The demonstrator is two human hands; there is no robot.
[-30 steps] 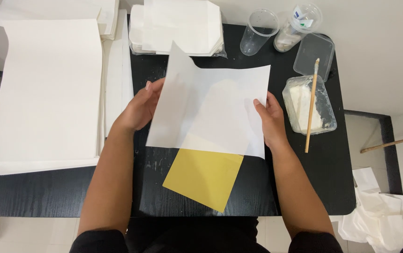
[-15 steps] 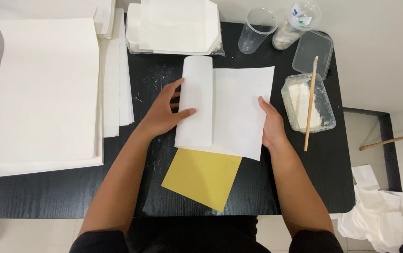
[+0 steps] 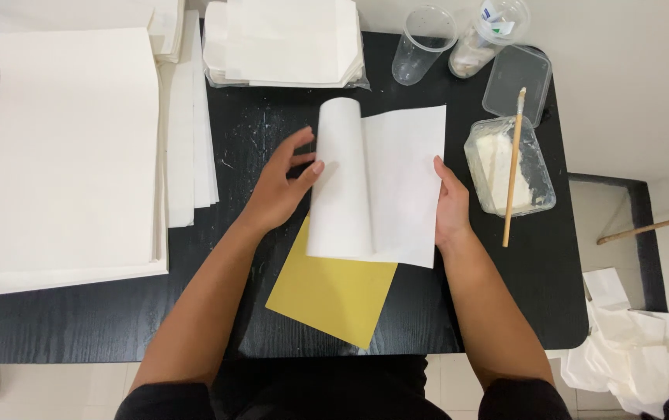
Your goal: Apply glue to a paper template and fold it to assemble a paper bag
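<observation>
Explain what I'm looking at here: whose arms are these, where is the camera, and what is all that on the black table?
There is no machine: these are a person's two bare arms, filmed from a camera worn on their head, looking down. The left hand curls the left side of a white paper sheet over, while the right hand steadies its right edge. A yellow sheet lies under it on the black table. To the left sit big stacks of white paper; at the top, a pile of folded white bags and two clear cups. At right, a clear tub of white paste carries a wooden stick.
</observation>
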